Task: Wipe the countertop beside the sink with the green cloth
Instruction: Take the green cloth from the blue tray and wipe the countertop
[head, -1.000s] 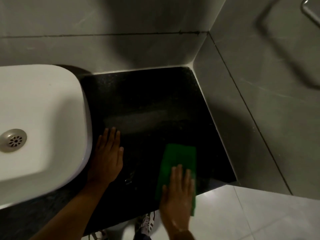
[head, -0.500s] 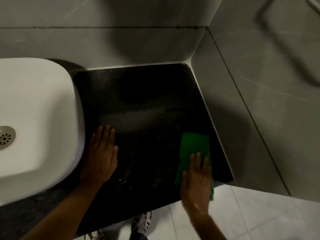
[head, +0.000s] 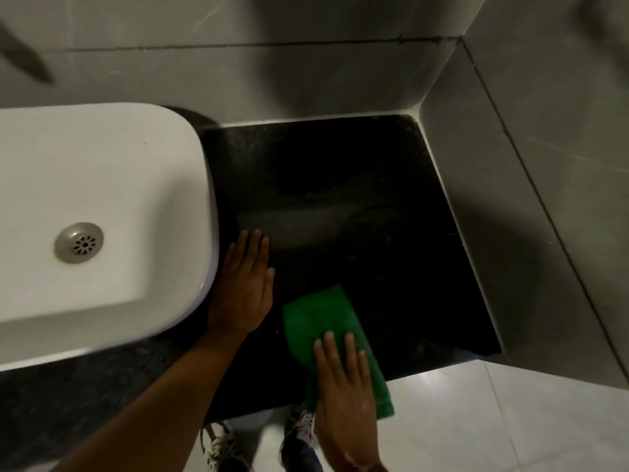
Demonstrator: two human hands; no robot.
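A green cloth (head: 320, 318) lies flat near the front edge of the black countertop (head: 357, 199), with its near end hanging over the edge. My right hand (head: 343, 386) presses flat on the cloth's near part, fingers together and stretched forward. My left hand (head: 245, 287) rests palm down on the countertop, right beside the white sink (head: 102, 185) and just left of the cloth, holding nothing.
Grey tiled walls (head: 510, 165) close the countertop at the back and on the right. A metal drain (head: 79, 242) sits in the sink bowl. Below the front edge are the pale floor tiles (head: 476, 420) and my shoes (head: 218, 444).
My right hand has slid the cloth leftward from the right side of the countertop toward my left hand. The left hand has stayed beside the sink.
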